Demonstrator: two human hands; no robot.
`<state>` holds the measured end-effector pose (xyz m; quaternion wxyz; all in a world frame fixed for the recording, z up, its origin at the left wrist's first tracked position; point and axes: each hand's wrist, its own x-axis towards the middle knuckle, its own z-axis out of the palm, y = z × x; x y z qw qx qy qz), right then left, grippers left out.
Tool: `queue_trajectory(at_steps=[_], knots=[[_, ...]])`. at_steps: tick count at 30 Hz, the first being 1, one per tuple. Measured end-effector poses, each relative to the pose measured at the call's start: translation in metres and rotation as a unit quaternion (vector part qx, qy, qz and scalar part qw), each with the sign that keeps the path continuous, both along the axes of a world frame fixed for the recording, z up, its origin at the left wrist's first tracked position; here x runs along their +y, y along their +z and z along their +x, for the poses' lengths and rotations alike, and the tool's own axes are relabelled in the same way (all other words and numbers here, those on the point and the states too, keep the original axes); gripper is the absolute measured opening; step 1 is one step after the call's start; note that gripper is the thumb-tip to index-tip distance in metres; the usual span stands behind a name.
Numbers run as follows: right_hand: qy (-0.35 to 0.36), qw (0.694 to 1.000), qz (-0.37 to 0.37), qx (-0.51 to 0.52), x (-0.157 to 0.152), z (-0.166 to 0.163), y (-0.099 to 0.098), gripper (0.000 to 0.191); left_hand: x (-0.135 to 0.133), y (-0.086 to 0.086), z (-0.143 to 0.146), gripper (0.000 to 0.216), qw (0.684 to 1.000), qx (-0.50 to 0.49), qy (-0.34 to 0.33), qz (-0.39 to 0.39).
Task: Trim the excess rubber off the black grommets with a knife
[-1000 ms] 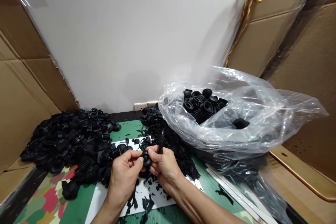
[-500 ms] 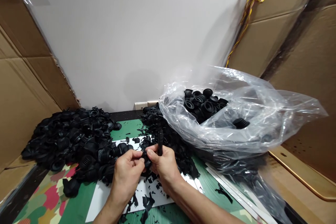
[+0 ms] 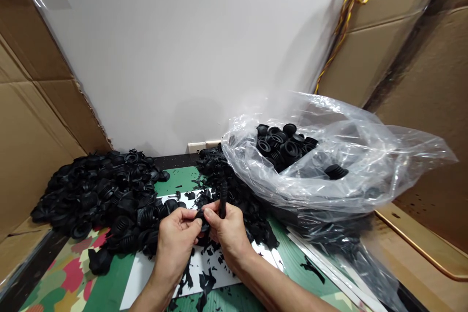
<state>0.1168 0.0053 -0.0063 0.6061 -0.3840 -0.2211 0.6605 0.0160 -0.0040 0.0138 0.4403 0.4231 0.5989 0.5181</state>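
Note:
My left hand [image 3: 176, 240] is closed, its thumb and fingertips pinching a small round black rubber part [image 3: 202, 219]. My right hand [image 3: 232, 234] meets it from the other side, thumb and index finger against the same part. A slim black stick-like tool [image 3: 223, 199] stands up out of my right fist; its lower end is hidden, so its kind does not show. Both hands hover over a white sheet [image 3: 141, 273] strewn with black rubber scraps [image 3: 207, 282]. To the left spreads a heap of ribbed black rubber parts [image 3: 106, 190].
A clear plastic bag [image 3: 365, 190] at right holds several ribbed black parts [image 3: 290, 148]. Behind my right hand lies a pile of black trimmings [image 3: 252, 214]. Cardboard walls [image 3: 431, 122] flank the green tabletop [image 3: 109, 282]. Twisted yellow-and-red wire [image 3: 343, 24] hangs at upper right.
The rubber part has turned slightly between my fingertips, and more of its round face shows beside my left thumb. Both hands stay in nearly the same place.

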Motion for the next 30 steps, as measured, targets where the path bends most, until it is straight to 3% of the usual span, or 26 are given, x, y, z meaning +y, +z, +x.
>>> queue_trajectory(at_steps=[12, 22, 30], knots=[[0.033, 0.998, -0.038, 0.034, 0.008, 0.005, -0.006, 0.03, 0.002, 0.009, 0.002, 0.021, 0.999, -0.043, -0.006, -0.012], [-0.021, 1.0, -0.013, -0.005, -0.001, -0.005, -0.003, 0.032, 0.001, -0.002, 0.004, 0.017, 0.998, -0.048, 0.035, 0.007], [0.021, 0.995, -0.082, 0.045, 0.006, 0.008, 0.007, 0.022, 0.006, -0.002, -0.007, 0.035, 0.995, -0.08, -0.054, 0.026]])
